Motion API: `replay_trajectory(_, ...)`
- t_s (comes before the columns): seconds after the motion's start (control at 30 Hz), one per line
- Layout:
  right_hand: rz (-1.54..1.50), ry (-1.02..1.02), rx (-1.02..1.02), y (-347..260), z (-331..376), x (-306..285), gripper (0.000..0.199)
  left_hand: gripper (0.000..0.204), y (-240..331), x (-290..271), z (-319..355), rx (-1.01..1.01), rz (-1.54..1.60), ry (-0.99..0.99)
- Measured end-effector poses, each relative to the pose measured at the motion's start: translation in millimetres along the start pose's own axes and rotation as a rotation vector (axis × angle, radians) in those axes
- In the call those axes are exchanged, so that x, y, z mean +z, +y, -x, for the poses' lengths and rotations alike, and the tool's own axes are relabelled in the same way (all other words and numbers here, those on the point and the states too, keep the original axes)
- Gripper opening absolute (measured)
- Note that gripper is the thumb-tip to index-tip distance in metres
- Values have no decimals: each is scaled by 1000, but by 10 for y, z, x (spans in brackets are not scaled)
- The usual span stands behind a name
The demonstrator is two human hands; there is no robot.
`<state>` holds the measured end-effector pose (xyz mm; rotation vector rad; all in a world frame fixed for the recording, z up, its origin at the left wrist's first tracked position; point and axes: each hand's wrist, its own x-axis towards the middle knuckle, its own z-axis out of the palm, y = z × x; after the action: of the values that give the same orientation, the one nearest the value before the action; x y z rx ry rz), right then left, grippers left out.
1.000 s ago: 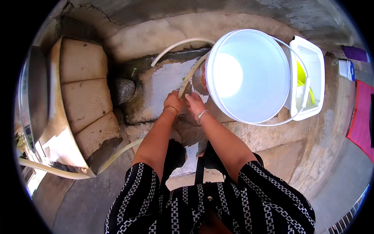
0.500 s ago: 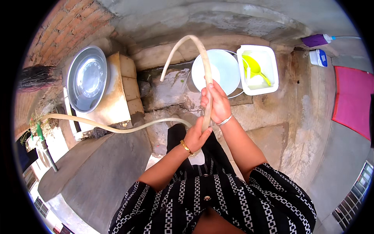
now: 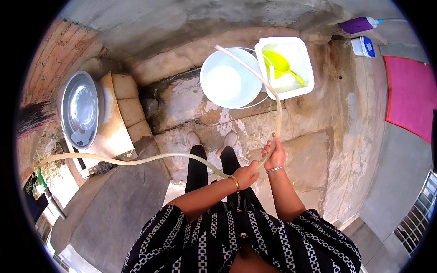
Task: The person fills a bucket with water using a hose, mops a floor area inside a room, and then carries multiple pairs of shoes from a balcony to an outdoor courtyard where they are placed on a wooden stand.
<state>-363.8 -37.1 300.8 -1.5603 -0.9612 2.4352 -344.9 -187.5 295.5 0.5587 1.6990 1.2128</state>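
A pale, flexible hose (image 3: 278,113) runs through both of my hands in front of my body. My left hand (image 3: 246,176) is closed around it, near my thighs. Slightly farther right and ahead, my right hand (image 3: 275,154) grips the same hose with curled fingers. Beyond that hand the hose bends up and to the left, its free end crossing above a round white bucket (image 3: 210,86). From my left hand it trails left to a green-topped tap pipe (image 3: 41,177). Beside the bucket, a white rectangular tub (image 3: 307,68) holds a lime-green dipper (image 3: 281,63).
A large metal basin (image 3: 82,109) leans on a tiled block (image 3: 119,132) at left. A grey concrete ledge (image 3: 114,200) lies left of my legs. Wet patches mark the floor (image 3: 300,123). A pink mat (image 3: 407,95) and a blue-lidded container (image 3: 363,47) are at right.
Both hands have moved right and closer to my body, still on the hose. Its free end has swung from left of the bucket to above it. My feet now show.
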Motion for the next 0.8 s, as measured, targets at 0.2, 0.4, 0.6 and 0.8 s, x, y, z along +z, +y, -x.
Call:
replay_trajectory(0.2, 100, 56, -28, 47, 57, -139, 25, 31, -96, 157, 32, -29, 53, 26)
replay_trajectory(0.4, 747, -90, -325, 183, -1105, 611, 42, 22, -681, -969, -646, -328, 526, 394)
replay_trajectory(0.6, 1287, 335, -991, -212, -2590, 635, 58, 36, -1682, -1708, -1463, -293, -258, 848)
replay_trajectory(0.8, 1104, -155, -930, 215, -2086, 1159, 39, 44, -1797, -1524, -1637, -423, -271, 484)
